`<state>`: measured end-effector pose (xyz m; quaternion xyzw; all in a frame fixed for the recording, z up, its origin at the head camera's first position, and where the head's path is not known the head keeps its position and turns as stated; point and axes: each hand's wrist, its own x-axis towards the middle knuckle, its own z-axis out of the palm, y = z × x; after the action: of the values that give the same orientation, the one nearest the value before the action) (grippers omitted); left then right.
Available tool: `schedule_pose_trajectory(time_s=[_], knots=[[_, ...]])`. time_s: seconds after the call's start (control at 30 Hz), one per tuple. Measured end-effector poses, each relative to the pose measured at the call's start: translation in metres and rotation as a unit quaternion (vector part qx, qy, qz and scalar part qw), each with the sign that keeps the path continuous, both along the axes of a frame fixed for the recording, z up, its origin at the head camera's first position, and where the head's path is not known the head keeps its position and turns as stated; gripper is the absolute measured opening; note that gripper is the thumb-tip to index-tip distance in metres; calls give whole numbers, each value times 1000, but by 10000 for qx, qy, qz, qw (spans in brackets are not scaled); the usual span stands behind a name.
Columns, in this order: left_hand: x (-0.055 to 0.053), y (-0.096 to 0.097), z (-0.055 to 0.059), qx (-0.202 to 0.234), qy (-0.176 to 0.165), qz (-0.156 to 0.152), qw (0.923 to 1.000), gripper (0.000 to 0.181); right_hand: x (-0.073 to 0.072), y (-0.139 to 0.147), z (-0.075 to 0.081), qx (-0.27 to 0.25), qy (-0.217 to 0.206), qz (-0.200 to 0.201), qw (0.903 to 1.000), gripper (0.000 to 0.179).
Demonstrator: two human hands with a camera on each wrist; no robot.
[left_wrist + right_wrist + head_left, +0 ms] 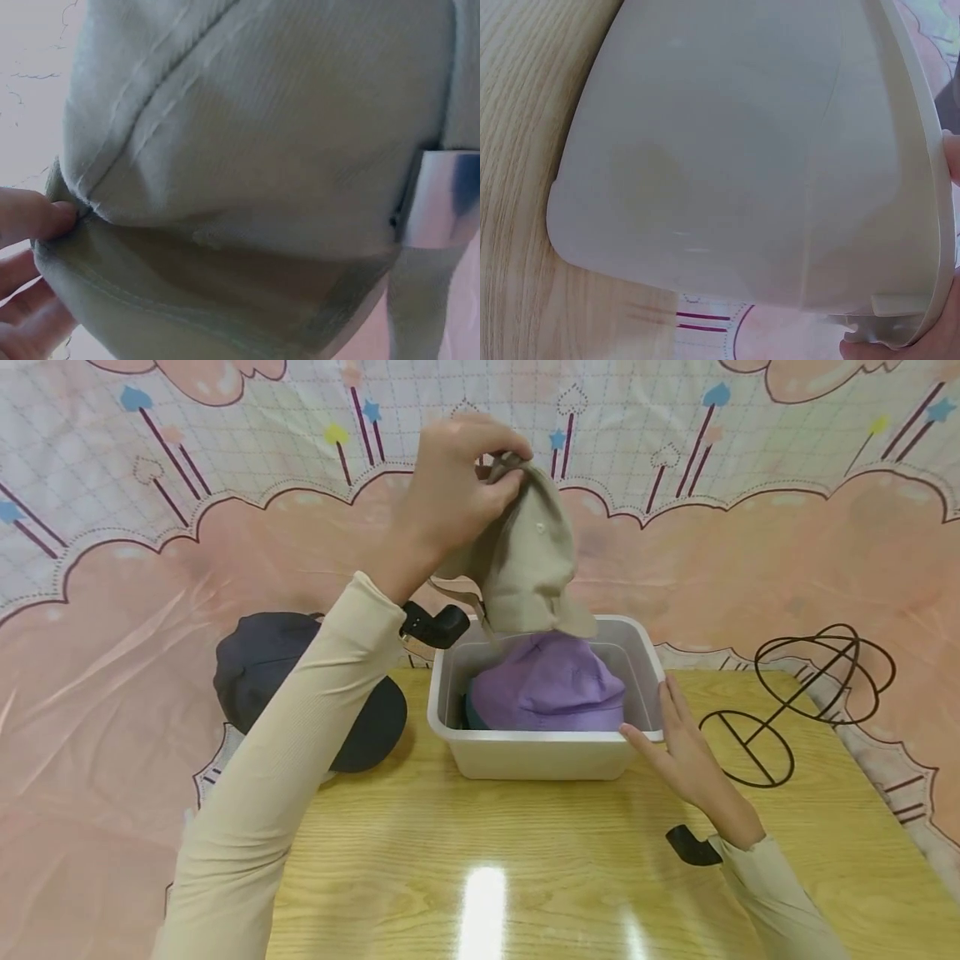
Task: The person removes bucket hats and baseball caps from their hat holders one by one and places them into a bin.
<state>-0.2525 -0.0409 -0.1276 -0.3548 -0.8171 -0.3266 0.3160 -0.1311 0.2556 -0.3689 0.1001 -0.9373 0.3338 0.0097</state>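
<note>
Khaki cloth baseball cap point(532, 552) hung in the air, brim lowest, above a storage bin, pinched between the thumb and fingers of a person's left hand point(468, 477); a shiny metal buckle point(435, 199) showed on its strap. Below, the right hand point(682, 752) was spread wide against the bin's near right corner, thumb touching the front rim. Inside the off-white rectangular plastic bin point(540, 760) sat a rumpled purple cloth cap point(551, 689). A charcoal cloth cap point(258, 660), partly hidden by a cream sleeve point(300, 760), was to the left, and a black wire stand point(785, 706) with looped top to the right, before a pink cartoon-print cloth point(750, 552). The step appeared to be moving the khaki cap at the bin, in or out unclear; the next move seemed to call for a steadied bin and clearance from the rim.
</note>
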Motion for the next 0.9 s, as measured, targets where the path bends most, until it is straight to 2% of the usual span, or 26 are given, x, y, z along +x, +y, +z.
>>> schedule_pose_trajectory(time_s=[0.2, 0.3, 0.37, 0.4, 0.47, 0.53, 0.6, 0.7, 0.9], knots=[[-5, 23, -11, 92, 11, -396, 9992, 13, -1, 3, 0, 19, 16, 0, 10000, 88], [-5, 31, -20, -26, -173, -478, 9987, 13, -3, 4, -1, -10, -2, 0, 10000, 88], [-4, 35, -28, -220, -371, -365, 9984, 14, -4, 4, -1, -19, -24, 6, 10000, 89], [-4, 36, -33, -402, -443, -176, 9981, 15, -4, 4, -1, -24, -23, 8, 10000, 89], [-3, 37, -43, -685, -399, 72, 9968, 15, -5, 3, -1, -28, -26, 24, 10000, 89], [-3, 38, -55, -787, -368, 134, 9961, 14, -5, 3, -1, -30, -34, 38, 10000, 89], [-4, 40, -67, -692, -268, 0, 9972, 13, -5, 3, -1, -28, -15, 21, 10000, 89], [-5, 41, -83, -224, -209, -467, 9984, 11, -5, 4, 0, -29, -17, -3, 10000, 89], [-7, 39, -102, 161, 20, -643, 9978, 9, -6, 4, 0, -44, 3, 8, 10000, 89]])
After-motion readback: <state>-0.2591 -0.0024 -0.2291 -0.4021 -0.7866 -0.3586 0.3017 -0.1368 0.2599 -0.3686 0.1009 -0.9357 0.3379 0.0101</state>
